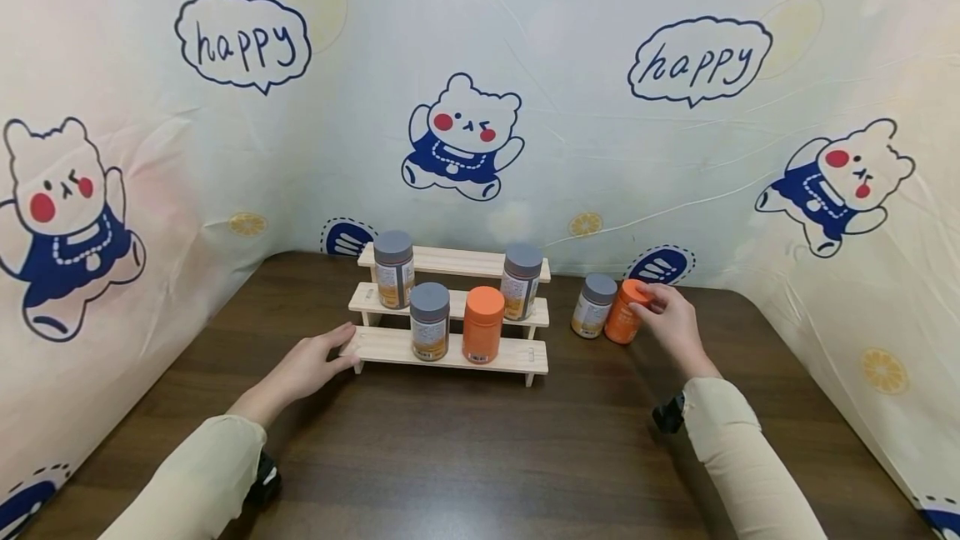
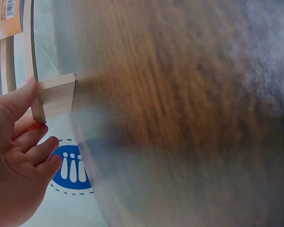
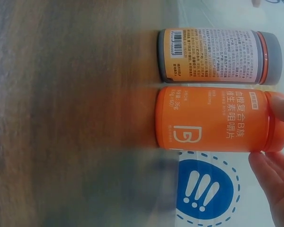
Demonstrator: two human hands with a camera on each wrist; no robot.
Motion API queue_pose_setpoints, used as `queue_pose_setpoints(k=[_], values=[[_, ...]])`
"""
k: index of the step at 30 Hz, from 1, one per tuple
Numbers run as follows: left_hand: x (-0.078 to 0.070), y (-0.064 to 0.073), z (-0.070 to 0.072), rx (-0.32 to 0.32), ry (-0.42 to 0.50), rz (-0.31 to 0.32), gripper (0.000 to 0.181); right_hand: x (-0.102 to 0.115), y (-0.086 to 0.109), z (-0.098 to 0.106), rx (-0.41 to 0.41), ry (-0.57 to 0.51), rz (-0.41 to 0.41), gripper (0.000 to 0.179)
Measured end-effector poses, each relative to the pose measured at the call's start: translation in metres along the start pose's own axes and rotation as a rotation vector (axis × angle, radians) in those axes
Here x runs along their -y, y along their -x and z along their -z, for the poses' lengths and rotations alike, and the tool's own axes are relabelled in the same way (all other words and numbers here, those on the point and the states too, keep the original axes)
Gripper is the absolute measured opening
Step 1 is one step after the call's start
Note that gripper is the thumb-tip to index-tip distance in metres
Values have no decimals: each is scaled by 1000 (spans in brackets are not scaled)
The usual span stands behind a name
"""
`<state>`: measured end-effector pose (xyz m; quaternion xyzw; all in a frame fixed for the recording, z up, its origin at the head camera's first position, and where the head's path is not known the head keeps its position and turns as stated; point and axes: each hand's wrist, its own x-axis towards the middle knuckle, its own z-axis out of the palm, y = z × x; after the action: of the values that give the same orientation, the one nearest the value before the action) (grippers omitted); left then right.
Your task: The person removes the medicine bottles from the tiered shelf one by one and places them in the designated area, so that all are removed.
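Note:
My right hand (image 1: 670,323) pinches the orange cap of an orange vitamin bottle (image 1: 622,319), which stands on the table at the right. Close beside it is a grey-capped bottle (image 1: 594,307). With thumb and index finger, my left hand (image 1: 309,367) grips the left end of the lowest step of a three-step wooden display rack (image 1: 517,354). On that step stand a grey-capped bottle (image 1: 430,323) and another orange bottle (image 1: 482,327). The middle step bears two more grey-capped bottles, one at its left (image 1: 393,273) and one at its right (image 1: 521,283).
A dark brown wooden table (image 1: 465,457) carries everything. Behind it and at both sides hangs a pale cloth (image 1: 570,157) printed with bears and the word happy. The top step (image 1: 457,260) of the rack runs close to the cloth.

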<state>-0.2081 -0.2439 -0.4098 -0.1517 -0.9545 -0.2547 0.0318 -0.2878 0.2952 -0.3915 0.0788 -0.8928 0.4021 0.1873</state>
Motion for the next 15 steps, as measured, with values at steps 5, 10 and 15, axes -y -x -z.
queue_pose_setpoints(k=[5,10,15], values=[[-1,0,0,1,0,-2,57,1,1,-1,-5,-5,-5,36],[-1,0,0,0,-2,-7,56,3,1,0,-19,6,4,38],[-1,0,0,2,3,-3,56,12,-1,3,-42,-11,15,40]])
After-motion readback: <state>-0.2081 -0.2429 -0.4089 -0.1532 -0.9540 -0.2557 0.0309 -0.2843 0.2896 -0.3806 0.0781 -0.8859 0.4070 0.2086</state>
